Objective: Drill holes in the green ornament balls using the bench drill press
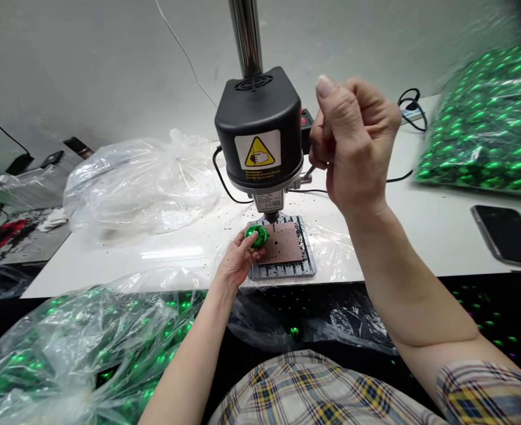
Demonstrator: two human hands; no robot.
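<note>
One green shiny piece just left of drill bit, above left side of brown board. Left hand pinching it, thumb on top. Right hand clenched around lever, right of one black drill press. One phone right. Two big clear bags of green pieces: one far right, one near left. One crumpled clear bag far left.

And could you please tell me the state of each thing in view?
Shiny green round piece, held in left hand
Left hand, closed
Right hand, closed on feed lever
Drill press, upright; cannot tell if running
Drill press base, strewn with shavings
Board, flat on base
Smartphone, lying flat, screen dark
Bag of green pieces at right, packed
Clear plastic bag on table, crumpled
</note>
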